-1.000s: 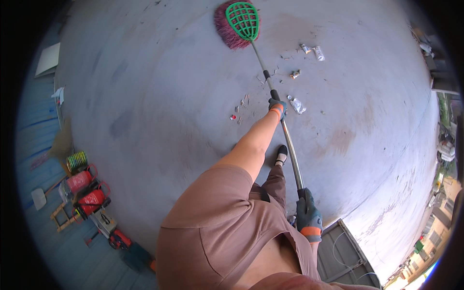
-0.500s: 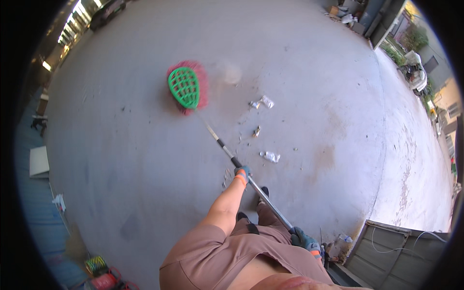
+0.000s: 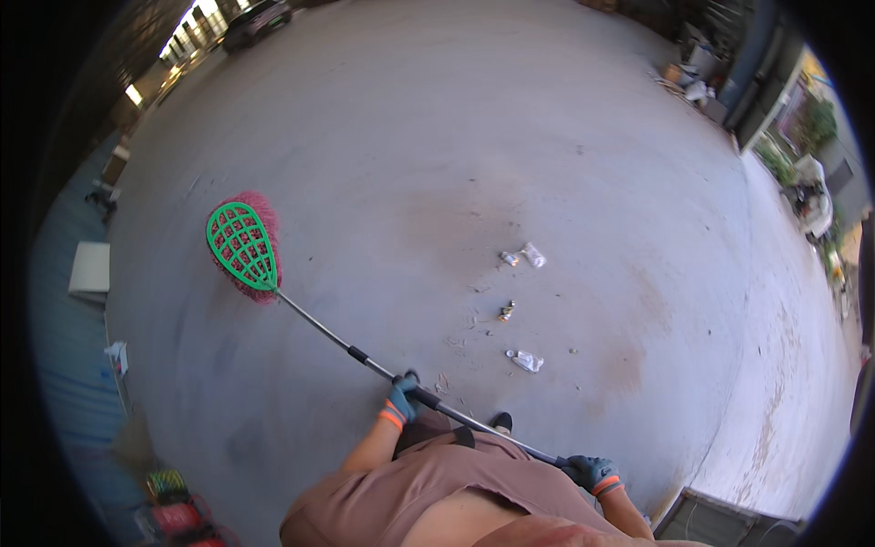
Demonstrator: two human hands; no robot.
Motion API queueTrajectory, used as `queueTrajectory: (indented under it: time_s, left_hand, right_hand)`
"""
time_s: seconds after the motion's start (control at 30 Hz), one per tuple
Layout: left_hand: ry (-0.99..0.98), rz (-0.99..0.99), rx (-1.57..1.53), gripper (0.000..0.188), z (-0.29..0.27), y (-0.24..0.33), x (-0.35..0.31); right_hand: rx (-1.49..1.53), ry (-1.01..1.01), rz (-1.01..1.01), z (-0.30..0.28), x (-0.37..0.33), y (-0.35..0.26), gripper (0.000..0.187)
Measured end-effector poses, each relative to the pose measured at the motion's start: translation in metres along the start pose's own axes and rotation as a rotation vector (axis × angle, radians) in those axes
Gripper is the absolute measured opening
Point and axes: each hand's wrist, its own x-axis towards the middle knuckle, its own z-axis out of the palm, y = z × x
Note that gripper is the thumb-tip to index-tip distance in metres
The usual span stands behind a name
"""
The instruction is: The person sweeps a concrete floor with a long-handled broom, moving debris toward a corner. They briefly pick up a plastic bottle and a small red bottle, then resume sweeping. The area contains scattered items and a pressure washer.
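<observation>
A broom [image 3: 241, 248] with a green lattice head and reddish-pink bristles is at the left, its head over the grey floor. Its long metal handle runs down to the right across my body. My left hand [image 3: 402, 394], in a grey-blue glove with an orange cuff, grips the handle near a black sleeve. Farther down, my right hand [image 3: 592, 473], gloved alike, is closed round the handle's end. Right of centre lie a crumpled clear plastic piece [image 3: 533, 255], a small crushed piece of litter [image 3: 507, 311] and a clear crumpled bottle [image 3: 526, 361], with scattered bits around them.
Brown dust patches [image 3: 447, 219] mark the floor. A white box-like object [image 3: 89, 270] stands at the left edge, with a red machine [image 3: 178, 520] at lower left. A dark metal panel [image 3: 720, 521] is at lower right. A car [image 3: 257, 23] stands far left; clutter [image 3: 697, 87] lines the far right.
The broom head has swung left and nearer to me. Both hands have shifted with the handle, the left one to the left. The view has shifted, so the litter appears lower.
</observation>
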Motion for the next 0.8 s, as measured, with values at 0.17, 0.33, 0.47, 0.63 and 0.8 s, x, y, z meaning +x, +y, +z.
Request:
queueTrajectory:
  time_s: [0.17,0.33,0.47,0.63,0.8]
  left_hand:
    - [0.470,0.060,-0.115,0.043,-0.002,0.171,0.104]
    - [0.591,0.045,-0.309,0.040,-0.029,0.245,0.204]
    - [0.787,0.064,-0.312,0.025,-0.028,0.299,0.255]
    - [0.795,0.115,-0.409,0.020,-0.025,0.364,0.329]
    - [0.818,0.099,-0.457,0.015,-0.007,0.406,0.426]
  right_hand:
    - [-0.264,0.268,-0.188,-0.070,0.125,-0.084,0.035]
    - [-0.533,0.069,-0.023,-0.146,0.245,-0.167,0.046]
    - [-0.568,0.063,-0.067,-0.183,0.332,-0.210,0.049]
    - [-0.563,-0.029,-0.109,-0.228,0.469,-0.253,0.049]
    - [-0.558,-0.010,-0.203,-0.253,0.627,-0.235,0.045]
